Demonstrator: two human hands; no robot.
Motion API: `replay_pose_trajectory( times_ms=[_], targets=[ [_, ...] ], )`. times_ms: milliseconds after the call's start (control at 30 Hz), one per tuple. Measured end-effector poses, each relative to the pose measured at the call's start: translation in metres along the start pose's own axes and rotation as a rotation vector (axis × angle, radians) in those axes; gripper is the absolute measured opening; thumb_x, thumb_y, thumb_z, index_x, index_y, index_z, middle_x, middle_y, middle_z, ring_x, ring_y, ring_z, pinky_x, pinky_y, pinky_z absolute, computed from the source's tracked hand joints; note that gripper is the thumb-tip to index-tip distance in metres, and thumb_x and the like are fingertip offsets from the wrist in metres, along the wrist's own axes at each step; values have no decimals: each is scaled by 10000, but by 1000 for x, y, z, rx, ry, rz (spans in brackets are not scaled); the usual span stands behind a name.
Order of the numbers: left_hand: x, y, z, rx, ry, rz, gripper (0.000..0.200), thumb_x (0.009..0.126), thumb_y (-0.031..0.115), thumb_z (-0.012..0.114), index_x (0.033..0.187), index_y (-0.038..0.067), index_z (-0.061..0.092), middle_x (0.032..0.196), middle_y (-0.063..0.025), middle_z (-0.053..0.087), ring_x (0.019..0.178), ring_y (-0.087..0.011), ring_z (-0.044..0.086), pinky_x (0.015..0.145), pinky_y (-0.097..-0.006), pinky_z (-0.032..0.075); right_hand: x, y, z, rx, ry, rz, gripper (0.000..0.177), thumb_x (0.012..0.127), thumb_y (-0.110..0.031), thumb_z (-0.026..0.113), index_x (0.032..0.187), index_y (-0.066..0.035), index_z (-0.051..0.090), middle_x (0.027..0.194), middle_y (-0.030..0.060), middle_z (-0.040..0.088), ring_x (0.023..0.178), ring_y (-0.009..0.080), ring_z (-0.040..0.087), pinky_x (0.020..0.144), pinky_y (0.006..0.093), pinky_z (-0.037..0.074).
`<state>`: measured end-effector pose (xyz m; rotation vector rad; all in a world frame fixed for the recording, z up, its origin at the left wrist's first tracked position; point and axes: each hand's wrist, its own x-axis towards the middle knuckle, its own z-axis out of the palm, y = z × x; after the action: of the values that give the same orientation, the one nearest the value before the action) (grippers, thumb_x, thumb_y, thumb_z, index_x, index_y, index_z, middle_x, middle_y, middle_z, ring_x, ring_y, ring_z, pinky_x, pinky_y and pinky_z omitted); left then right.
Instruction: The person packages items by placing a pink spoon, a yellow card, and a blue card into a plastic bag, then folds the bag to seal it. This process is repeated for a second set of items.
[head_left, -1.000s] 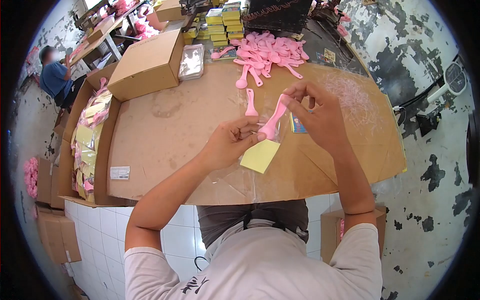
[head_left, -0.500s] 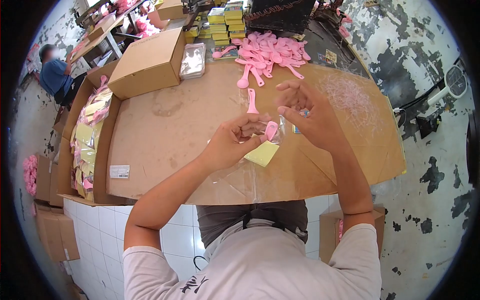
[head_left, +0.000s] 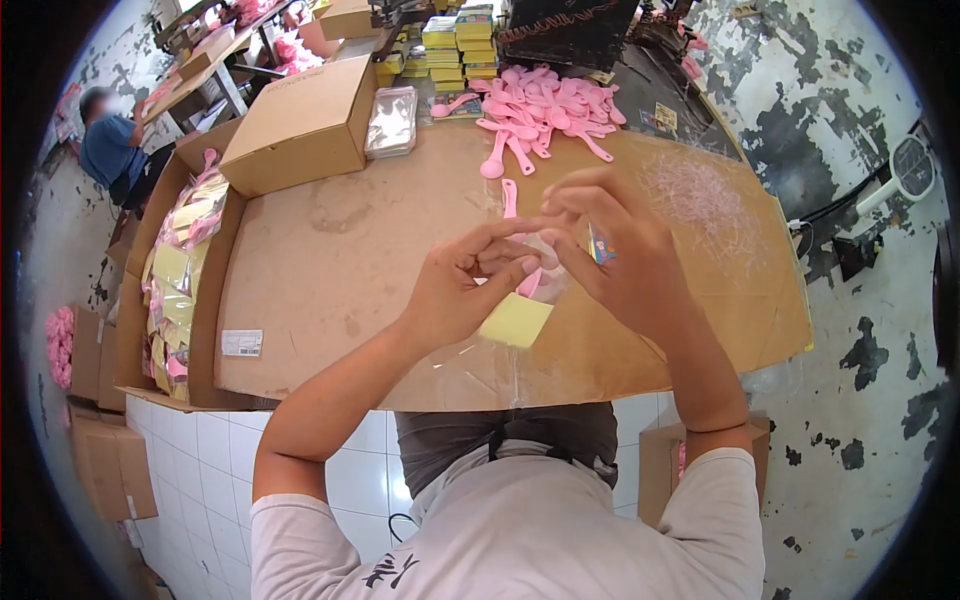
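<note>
My left hand [head_left: 462,285] is closed on a small clear plastic bag [head_left: 551,286]. Inside the bag show a pink piece [head_left: 530,284], seemingly a spoon, and a pale yellow card [head_left: 516,320] at its lower end. At the upper edge of the bag, the bent fingers and thumb of my right hand [head_left: 622,255] pinch the plastic. Just beyond my hands lies a loose pink spoon [head_left: 511,196], partly covered by them. A colourful printed card [head_left: 600,247] peeks out behind my right thumb.
Pink spoons [head_left: 545,105] lie heaped at the back, beside stacked yellow cards [head_left: 440,55]. Clear bags [head_left: 391,122] sit by a closed carton [head_left: 295,125]. An open box [head_left: 228,270] at left holds filled packets. Clear plastic strips [head_left: 705,205] lie right. A person [head_left: 112,150] sits far left.
My right hand has come down and left to the bag's upper edge. The bag has tilted, with its yellow card now lower and slightly left.
</note>
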<state>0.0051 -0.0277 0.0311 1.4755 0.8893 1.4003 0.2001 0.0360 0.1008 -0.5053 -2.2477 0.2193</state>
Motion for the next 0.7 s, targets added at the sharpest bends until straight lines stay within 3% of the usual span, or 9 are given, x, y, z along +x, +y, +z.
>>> replay_pose_trajectory(
  times_ms=[133, 233, 433, 500, 633, 700],
  targets=[
    [-2, -6, -3, 131, 55, 43, 404, 978, 27, 671, 1373, -9, 596, 978, -72, 782, 852, -93, 724, 732, -257, 568, 3, -6, 5, -342, 24, -240, 246, 773, -91, 783, 1008, -82, 709, 1142, 52, 646, 1048, 233, 637, 849, 378, 485],
    [-5, -8, -2, 263, 63, 105, 436, 957, 14, 686, 1378, -33, 584, 960, -96, 779, 804, -94, 723, 697, -251, 564, 0, -4, 16, -438, 17, -247, 252, 763, -144, 773, 990, -58, 704, 1131, 52, 649, 1128, 236, 600, 936, 375, 436],
    [-5, -11, -3, 494, 26, 132, 463, 935, 14, 700, 1380, -42, 584, 956, -115, 774, 765, -124, 732, 680, -260, 572, 1, 3, 25, -587, -75, -311, 272, 773, -178, 727, 987, -16, 687, 1098, 65, 644, 1098, 239, 601, 949, 380, 430],
    [-5, -15, -1, 535, 19, 170, 462, 926, 49, 709, 1371, -8, 598, 905, -139, 777, 678, -156, 733, 639, -290, 577, 3, 7, 23, -539, -75, -233, 249, 776, -143, 708, 995, -30, 677, 1075, 80, 635, 1075, 241, 599, 937, 390, 436],
    [0, -8, -3, 296, -5, -23, 395, 974, 10, 664, 1360, -45, 600, 1096, -131, 760, 911, -134, 743, 779, -280, 587, 4, 38, 7, -330, 88, -30, 130, 865, -94, 661, 984, -46, 641, 994, 82, 626, 960, 187, 616, 824, 351, 470],
    [1, -14, -4, 141, 28, -113, 366, 984, 11, 652, 1344, -39, 611, 1128, -140, 750, 953, -152, 741, 808, -292, 593, -1, 46, -28, 293, -84, 344, 72, 926, -108, 637, 957, -46, 621, 901, 57, 617, 868, 152, 620, 744, 320, 472]
  ],
)
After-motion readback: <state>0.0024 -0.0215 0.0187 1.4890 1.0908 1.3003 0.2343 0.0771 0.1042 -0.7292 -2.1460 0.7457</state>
